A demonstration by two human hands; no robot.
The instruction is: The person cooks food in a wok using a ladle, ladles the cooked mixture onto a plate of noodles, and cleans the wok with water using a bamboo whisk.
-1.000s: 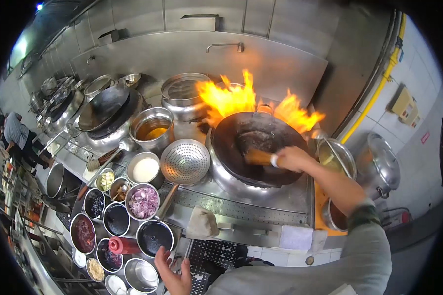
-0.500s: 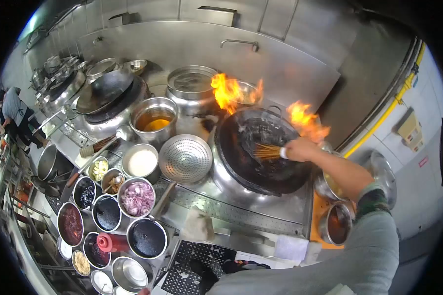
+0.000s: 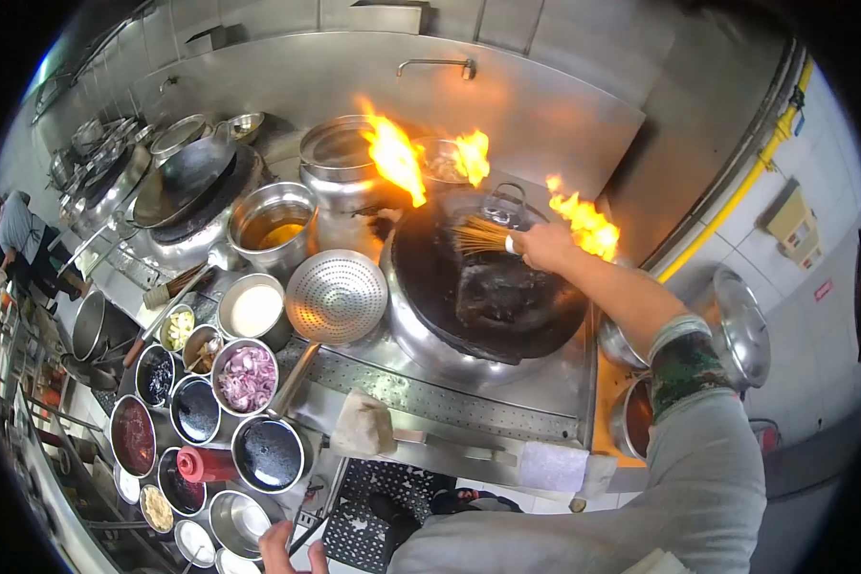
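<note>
My right hand [image 3: 545,247] is closed around the bound end of a bamboo wok brush [image 3: 480,235]. Its bristles touch the far side of a large dark wok [image 3: 536,316] on a burner. Wet, shiny streaks show in the wok's bowl. Tall flames [image 3: 584,220] rise behind its rim, close to my right hand. At the bottom edge, my left hand [image 3: 295,551] shows only its fingers, apart and holding nothing. It is nearest to a steel pot [image 3: 239,521] among the seasoning containers.
Left of the wok lie a perforated strainer [image 3: 337,297], a pot of oil [image 3: 273,215] and a bowl of sliced onions [image 3: 246,378]. A red squeeze bottle [image 3: 206,466] lies over the sauce pots. A folded cloth [image 3: 553,467] hangs at the front edge. Another person [image 3: 24,239] stands far left.
My right hand and the brush have moved toward the wok's far side. My left hand has come further into view at the bottom. The flames have changed shape, and the camera view has shifted.
</note>
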